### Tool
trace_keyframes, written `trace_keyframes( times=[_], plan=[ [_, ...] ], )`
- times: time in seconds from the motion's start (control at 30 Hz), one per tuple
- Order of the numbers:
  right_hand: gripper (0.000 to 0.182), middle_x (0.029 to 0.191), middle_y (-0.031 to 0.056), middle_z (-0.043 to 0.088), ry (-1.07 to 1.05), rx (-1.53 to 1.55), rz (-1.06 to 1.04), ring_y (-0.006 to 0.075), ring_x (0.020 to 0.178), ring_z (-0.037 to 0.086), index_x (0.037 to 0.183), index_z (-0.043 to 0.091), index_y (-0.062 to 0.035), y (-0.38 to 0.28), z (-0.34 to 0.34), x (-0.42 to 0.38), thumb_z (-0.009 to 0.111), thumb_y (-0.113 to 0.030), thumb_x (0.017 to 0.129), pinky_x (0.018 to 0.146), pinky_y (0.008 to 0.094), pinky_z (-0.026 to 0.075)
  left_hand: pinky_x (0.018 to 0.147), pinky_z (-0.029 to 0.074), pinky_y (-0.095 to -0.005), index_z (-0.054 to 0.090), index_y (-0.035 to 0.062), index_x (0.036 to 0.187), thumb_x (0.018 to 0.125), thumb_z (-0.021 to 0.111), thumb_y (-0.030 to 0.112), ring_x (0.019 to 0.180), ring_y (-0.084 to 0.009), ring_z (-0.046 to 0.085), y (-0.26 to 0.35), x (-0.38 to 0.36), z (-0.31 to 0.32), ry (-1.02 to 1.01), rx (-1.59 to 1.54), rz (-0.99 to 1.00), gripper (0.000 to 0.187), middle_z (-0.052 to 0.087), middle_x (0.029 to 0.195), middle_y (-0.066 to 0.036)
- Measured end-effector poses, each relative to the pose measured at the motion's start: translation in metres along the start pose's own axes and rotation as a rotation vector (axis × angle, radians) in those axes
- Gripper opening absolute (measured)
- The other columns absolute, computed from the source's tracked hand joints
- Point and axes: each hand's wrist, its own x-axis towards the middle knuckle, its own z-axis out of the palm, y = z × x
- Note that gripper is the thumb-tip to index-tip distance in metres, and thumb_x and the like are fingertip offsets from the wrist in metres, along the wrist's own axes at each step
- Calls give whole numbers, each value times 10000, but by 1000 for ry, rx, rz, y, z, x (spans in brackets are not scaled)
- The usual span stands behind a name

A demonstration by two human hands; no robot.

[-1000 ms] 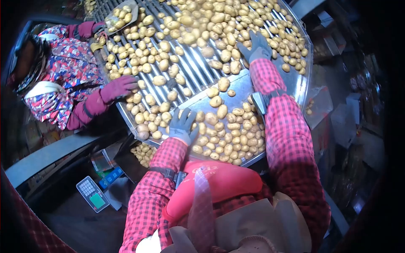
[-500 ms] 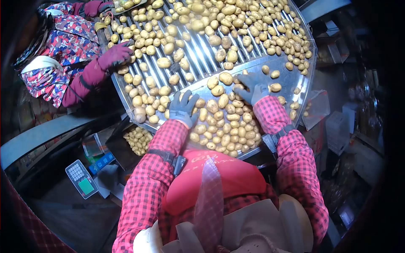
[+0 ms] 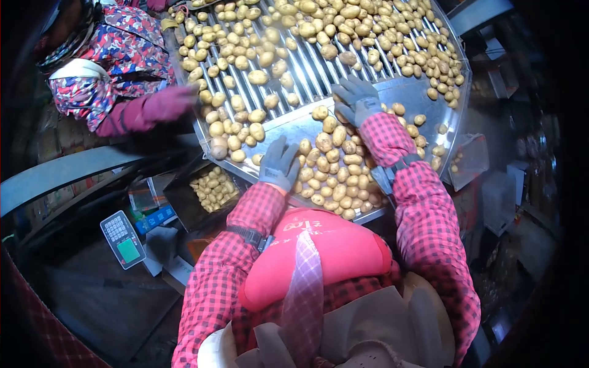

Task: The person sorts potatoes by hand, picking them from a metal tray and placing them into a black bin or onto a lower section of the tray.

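Many yellow potatoes (image 3: 343, 178) lie heaped on a metal tray (image 3: 282, 132) in front of my body. At the left edge of this heap rests my gray-gloved left hand (image 3: 280, 164), its fingers stretched forward and its side against the potatoes. My right hand (image 3: 358, 100), gloved the same way, reaches to the far side of the heap beside the metal rollers (image 3: 300, 80). Its fingers are spread and bent a little over the tray, with potatoes close to the palm. Whatever lies under that palm is hidden. Neither hand visibly grips a potato.
More potatoes (image 3: 350, 27) cover the rollers. A co-worker's maroon-gloved hand (image 3: 178, 101), blurred, is at the left edge. Below left stand a bin of potatoes (image 3: 215, 187) and a scale display (image 3: 123, 239). A raised metal rim (image 3: 457, 141) borders the tray at right.
My right hand has moved forward and left toward the rollers. My left hand's fingers have drawn closer together. The co-worker's hand has left the rollers, and a dark lump there is gone.
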Motion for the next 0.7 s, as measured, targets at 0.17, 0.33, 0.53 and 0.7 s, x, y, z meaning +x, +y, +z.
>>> trace_keyframes(
  times=[0.17, 0.33, 0.53, 0.7],
  plan=[
    [371, 1217, 164, 677, 317, 433, 735, 338, 1144, 624, 1249, 665, -79, 54, 18, -83, 580, -288, 953, 1018, 395, 466, 1076, 434, -467, 582, 127, 1301, 788, 682, 88, 1293, -385, 496, 26, 58, 29, -77, 25, 195, 524, 499, 1417, -179],
    [337, 1166, 202, 698, 437, 382, 747, 338, 1084, 663, 1216, 686, -38, 38, -10, -157, 551, -216, 965, 984, 399, 496, 1106, 425, -434, 402, 207, 1474, 797, 706, 120, 1436, -325, 349, 62, 110, 47, -549, 316, 3, 747, 318, 1584, -109],
    [339, 1200, 194, 677, 304, 409, 469, 351, 1101, 655, 1252, 650, -72, -5, 5, -139, 581, -190, 941, 991, 406, 498, 1017, 495, -445, 538, 162, 1330, 699, 791, 80, 1201, -345, 585, 42, 105, 57, -454, 126, -212, 685, 525, 1305, -150],
    [629, 1433, 145, 524, -140, 120, 464, 340, 1235, 586, 1485, 397, -233, -7, 62, -99, 647, -217, 907, 994, 446, 496, 740, 571, -404, 549, 72, 1247, 734, 749, -27, 922, -317, 676, -7, 75, 60, -136, -847, -478, 560, 649, 1007, -157]
  ],
)
